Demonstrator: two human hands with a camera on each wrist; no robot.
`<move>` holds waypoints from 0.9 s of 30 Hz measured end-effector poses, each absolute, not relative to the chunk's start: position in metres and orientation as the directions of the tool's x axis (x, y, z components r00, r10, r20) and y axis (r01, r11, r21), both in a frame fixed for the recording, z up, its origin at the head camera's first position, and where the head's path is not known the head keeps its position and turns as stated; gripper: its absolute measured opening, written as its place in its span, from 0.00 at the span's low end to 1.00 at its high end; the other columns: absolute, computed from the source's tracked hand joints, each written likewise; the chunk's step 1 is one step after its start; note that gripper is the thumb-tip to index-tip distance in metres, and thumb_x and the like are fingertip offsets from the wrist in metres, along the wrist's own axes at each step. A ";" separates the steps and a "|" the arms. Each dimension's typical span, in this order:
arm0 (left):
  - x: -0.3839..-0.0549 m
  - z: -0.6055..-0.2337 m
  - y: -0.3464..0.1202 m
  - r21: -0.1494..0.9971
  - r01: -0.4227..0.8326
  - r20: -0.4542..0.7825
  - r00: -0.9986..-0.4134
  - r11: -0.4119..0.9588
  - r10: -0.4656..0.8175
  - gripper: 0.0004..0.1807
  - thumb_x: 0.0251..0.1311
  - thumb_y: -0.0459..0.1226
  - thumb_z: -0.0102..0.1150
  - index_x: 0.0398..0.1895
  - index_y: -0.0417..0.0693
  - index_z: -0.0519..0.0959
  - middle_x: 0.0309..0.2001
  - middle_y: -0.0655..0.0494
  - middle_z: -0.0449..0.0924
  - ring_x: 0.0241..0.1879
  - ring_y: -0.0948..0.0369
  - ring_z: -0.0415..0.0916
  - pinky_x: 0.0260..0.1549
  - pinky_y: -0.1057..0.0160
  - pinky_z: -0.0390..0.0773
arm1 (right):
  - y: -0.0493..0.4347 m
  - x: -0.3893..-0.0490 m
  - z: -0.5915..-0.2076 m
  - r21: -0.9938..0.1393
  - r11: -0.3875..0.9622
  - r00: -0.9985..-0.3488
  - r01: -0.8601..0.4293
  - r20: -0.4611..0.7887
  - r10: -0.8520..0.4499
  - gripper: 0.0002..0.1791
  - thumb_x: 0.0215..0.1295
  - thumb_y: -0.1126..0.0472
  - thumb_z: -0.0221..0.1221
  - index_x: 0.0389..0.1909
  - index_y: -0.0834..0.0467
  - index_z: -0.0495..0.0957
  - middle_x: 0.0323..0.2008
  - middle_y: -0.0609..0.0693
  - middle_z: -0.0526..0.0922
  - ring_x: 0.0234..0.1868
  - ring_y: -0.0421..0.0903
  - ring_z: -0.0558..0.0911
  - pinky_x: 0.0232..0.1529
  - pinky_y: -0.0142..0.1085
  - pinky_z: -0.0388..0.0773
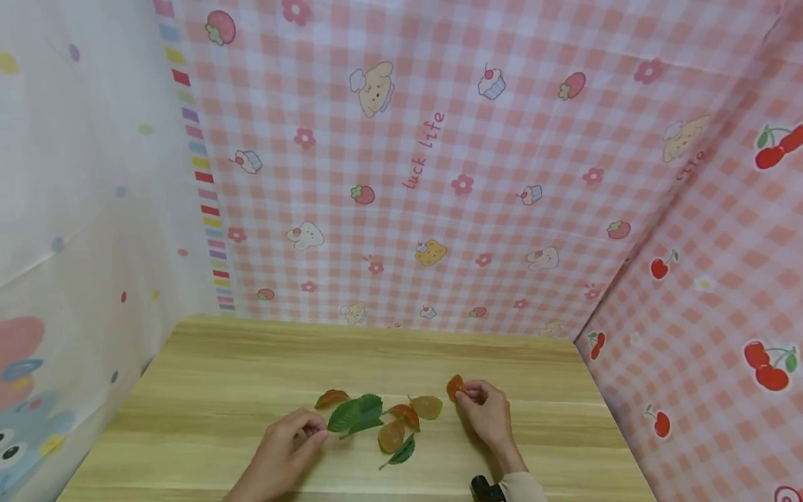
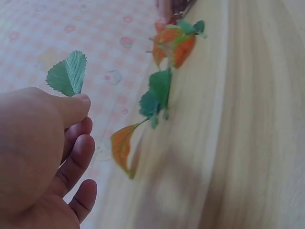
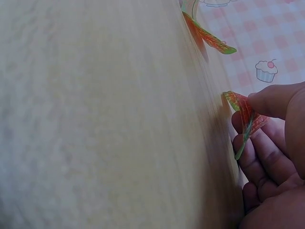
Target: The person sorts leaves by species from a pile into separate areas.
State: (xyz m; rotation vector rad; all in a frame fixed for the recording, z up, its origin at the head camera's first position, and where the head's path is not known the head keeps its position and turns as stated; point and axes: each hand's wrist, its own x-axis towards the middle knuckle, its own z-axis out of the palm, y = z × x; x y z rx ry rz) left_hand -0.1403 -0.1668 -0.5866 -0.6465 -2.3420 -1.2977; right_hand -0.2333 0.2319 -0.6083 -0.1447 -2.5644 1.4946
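My left hand (image 1: 290, 446) pinches a green toothed leaf (image 2: 69, 74) between thumb and forefinger, above the table. In the head view that leaf overlaps other green leaf (image 1: 370, 410) surface behind it. My right hand (image 1: 489, 417) pinches a red-orange leaf (image 3: 245, 112) with a green edge, close to the tabletop at the right. Between the hands lie an orange leaf (image 1: 331, 398), a red-orange leaf (image 1: 406, 416), two yellowish-brown leaves, one farther back (image 1: 427, 407) and one nearer (image 1: 391, 437), and a small green leaf (image 1: 402, 451).
The leaves lie on a wood-grain table (image 1: 251, 362). A pink checked cloth (image 1: 401, 230) hangs behind it, with another checked cloth (image 1: 702, 335) at the right and a white patterned cloth (image 1: 94, 209) at the left. A black device (image 1: 486, 489) sits by my right wrist.
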 end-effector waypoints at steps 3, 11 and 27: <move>-0.138 -0.580 -0.175 0.665 0.562 0.551 -0.814 0.492 0.185 0.12 0.68 0.25 0.74 0.40 0.53 0.87 0.40 0.68 0.88 0.39 0.74 0.79 0.38 0.69 0.83 | 0.232 -0.233 -0.608 -0.872 0.490 -0.980 -0.005 0.101 0.169 0.07 0.71 0.65 0.76 0.46 0.61 0.91 0.37 0.53 0.93 0.37 0.35 0.84 0.39 0.27 0.78; -0.141 -0.571 -0.202 0.636 0.493 0.556 -0.826 0.594 0.091 0.08 0.69 0.27 0.75 0.42 0.49 0.87 0.38 0.72 0.86 0.39 0.75 0.78 0.36 0.68 0.80 | 0.233 -0.233 -0.609 -0.874 0.485 -0.980 -0.021 0.115 0.165 0.07 0.71 0.65 0.76 0.46 0.61 0.91 0.38 0.54 0.94 0.37 0.34 0.85 0.39 0.26 0.80; -0.158 -0.576 -0.267 0.716 0.278 0.389 -0.921 0.641 -0.035 0.01 0.79 0.31 0.67 0.46 0.44 0.86 0.40 0.56 0.89 0.41 0.79 0.78 0.38 0.70 0.83 | 0.233 -0.234 -0.609 -0.879 0.476 -0.981 -0.019 0.108 0.160 0.07 0.71 0.64 0.76 0.45 0.62 0.91 0.38 0.54 0.93 0.37 0.34 0.84 0.40 0.27 0.79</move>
